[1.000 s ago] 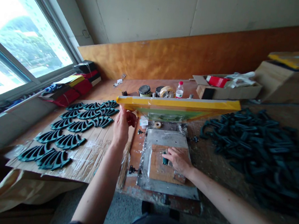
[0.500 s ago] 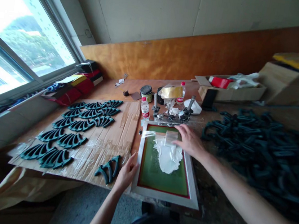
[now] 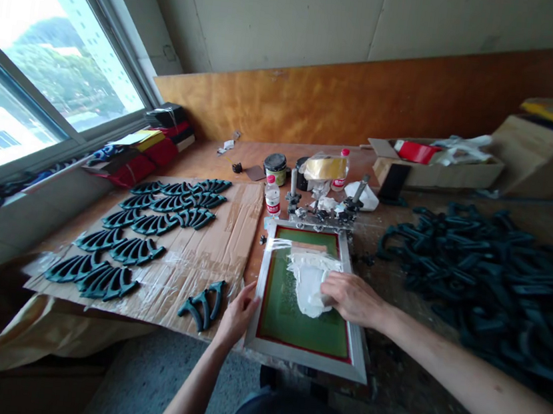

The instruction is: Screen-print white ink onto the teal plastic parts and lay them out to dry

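Observation:
A silver-edged screen frame [image 3: 360,365] with a green mesh lies in front of me, clamped at its far end. White paste [image 3: 311,285] is spread on the upper middle of the mesh, and a flat scraper [image 3: 309,247] lies beyond it. My left hand [image 3: 242,310] has its fingers curled on the frame's left side. Over the right part of the paste, my right hand [image 3: 353,300] has its fingers pressed together; what is between them is hidden. Several dark green curved parts [image 3: 201,305] lie on the cardboard [image 3: 233,228] to the left.
A big heap of dark green parts [image 3: 479,279] covers the right side. Behind the frame stand metal clamps [image 3: 352,206], a bottle with a red cap [image 3: 272,196] and a dark can [image 3: 275,166]. An open carton [image 3: 452,175] sits at the back right.
My right hand has moved down toward me from the far end of the mesh, and its spread fingers have closed together. My left hand stays at the frame's left side.

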Action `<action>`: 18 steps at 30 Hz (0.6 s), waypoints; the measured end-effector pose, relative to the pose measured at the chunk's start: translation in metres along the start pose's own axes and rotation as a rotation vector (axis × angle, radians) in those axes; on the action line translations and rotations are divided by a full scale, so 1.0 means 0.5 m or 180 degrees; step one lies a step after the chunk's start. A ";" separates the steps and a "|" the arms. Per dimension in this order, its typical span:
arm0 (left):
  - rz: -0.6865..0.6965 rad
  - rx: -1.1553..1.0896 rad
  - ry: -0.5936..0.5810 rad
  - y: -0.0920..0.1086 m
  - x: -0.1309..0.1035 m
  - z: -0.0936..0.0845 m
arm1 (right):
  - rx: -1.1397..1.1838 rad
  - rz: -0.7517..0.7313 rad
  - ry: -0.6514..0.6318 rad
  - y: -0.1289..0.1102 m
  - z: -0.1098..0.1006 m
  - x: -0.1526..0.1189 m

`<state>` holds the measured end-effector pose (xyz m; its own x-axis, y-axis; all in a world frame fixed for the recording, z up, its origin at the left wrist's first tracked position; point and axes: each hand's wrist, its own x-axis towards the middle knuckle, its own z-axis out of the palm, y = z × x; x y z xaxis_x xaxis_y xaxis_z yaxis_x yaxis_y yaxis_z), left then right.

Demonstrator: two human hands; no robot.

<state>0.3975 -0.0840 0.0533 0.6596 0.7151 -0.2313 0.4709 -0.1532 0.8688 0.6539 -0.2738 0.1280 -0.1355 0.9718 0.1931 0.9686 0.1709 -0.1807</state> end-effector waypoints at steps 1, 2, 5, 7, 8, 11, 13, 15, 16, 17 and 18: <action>-0.0017 -0.0087 -0.0004 0.000 -0.001 0.000 | -0.0112 0.0074 0.0232 -0.004 0.009 0.001; -0.0039 -0.0193 -0.0020 0.000 -0.001 0.000 | -0.0257 0.0082 0.0492 -0.010 0.022 -0.001; -0.0104 -0.0438 -0.0059 0.000 -0.003 0.001 | -0.0420 -0.0179 0.0862 -0.034 0.053 -0.024; -0.0132 -0.0514 -0.0036 0.002 -0.005 0.001 | -0.0153 -0.0141 0.0638 -0.036 0.049 -0.030; -0.0147 -0.0559 -0.0032 0.006 -0.006 0.000 | 0.0025 0.0011 0.0510 -0.031 0.038 -0.022; -0.0197 -0.0775 -0.0087 0.032 -0.011 -0.011 | 0.0387 0.0621 0.0431 0.006 -0.014 0.040; -0.0215 -0.0980 -0.0163 0.065 -0.018 -0.026 | 0.0350 0.1039 0.0466 0.038 -0.054 0.092; -0.0159 -0.1169 -0.0123 0.112 -0.025 -0.045 | 0.0140 0.1407 0.0527 0.073 -0.095 0.123; -0.0105 -0.1232 -0.0045 0.140 -0.027 -0.055 | 0.0022 0.1542 0.0651 0.091 -0.114 0.126; -0.0028 -0.1264 0.0064 0.170 -0.028 -0.065 | -0.0065 0.1644 0.0848 0.110 -0.131 0.121; 0.0083 -0.1270 0.0206 0.203 -0.026 -0.074 | -0.0106 0.1757 0.1089 0.129 -0.144 0.109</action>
<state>0.4149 -0.0837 0.1605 0.6241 0.7579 -0.1901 0.1817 0.0958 0.9787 0.7242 -0.2216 0.1961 0.4529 0.8076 0.3776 0.8834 -0.3493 -0.3125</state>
